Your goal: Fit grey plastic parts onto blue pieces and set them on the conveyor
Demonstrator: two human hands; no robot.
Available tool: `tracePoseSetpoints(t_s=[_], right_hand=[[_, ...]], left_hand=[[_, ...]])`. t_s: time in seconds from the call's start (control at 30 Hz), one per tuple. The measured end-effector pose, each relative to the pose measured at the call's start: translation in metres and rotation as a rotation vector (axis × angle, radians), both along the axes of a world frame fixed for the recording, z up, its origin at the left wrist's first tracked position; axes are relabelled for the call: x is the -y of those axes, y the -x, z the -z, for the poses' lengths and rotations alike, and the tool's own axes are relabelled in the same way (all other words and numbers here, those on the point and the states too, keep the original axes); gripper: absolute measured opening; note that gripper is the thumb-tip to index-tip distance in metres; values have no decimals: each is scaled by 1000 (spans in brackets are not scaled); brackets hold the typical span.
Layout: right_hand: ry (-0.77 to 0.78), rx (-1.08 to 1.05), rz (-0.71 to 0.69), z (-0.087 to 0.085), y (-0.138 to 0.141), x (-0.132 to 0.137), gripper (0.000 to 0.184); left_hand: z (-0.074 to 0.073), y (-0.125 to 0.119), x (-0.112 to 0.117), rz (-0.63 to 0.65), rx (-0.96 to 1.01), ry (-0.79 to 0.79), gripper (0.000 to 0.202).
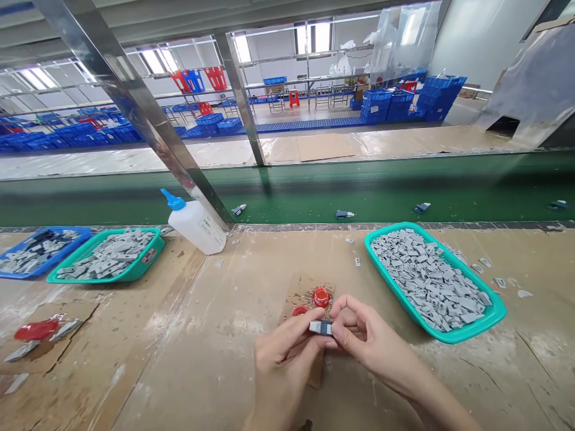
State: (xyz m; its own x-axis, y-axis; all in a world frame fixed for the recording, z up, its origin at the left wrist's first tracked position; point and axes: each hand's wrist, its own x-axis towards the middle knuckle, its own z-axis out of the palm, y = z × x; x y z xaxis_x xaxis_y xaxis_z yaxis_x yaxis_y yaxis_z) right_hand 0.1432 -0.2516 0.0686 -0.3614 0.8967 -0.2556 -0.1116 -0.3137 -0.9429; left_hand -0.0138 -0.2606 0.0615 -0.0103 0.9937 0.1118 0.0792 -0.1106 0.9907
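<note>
A small grey and dark-blue plastic part (320,327) is held between my two hands above the table. My left hand (290,353) pinches it from the left with thumb and fingers. From the right, my right hand (363,332) closes its thumb and fingertips on the part's dark end. Just beyond my hands, two red round caps (321,297) sit on a piece of cardboard (294,287) strewn with small bits, probably metal. My fingers partly cover the nearer cap.
A green basket (498,308) of grey pieces stands right; another green basket (130,274) and a blue tray (27,274) stand left. A white bottle (197,227) leans by a metal post (179,161). Several parts lie on the green conveyor belt (291,197).
</note>
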Motion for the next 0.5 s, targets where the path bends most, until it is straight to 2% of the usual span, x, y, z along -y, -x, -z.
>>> tracePoseSetpoints(t_s=[0.07,0.13,0.2,0.33,0.43,0.5], right_hand=[[-3,-40,-29,0,-2,1,23],[-3,-68,-55,-1,-4,1,23],[-12,-86,-56,-3,-6,1,24],[-45,-68,20,-6,-8,-1,26],[-40,-30,94,-9,-17,-3,34],[-67,50,195,-10,-31,-6,42]], left_hand=[[0,2,-2,54,-89,-54,34],[-1,3,-4,105,-119,-34,32],[-3,0,-7,160,-48,73,33],[-9,-8,-15,238,225,305,51],[-11,-11,-23,237,300,335,53],[-9,-9,-30,202,296,341,49]])
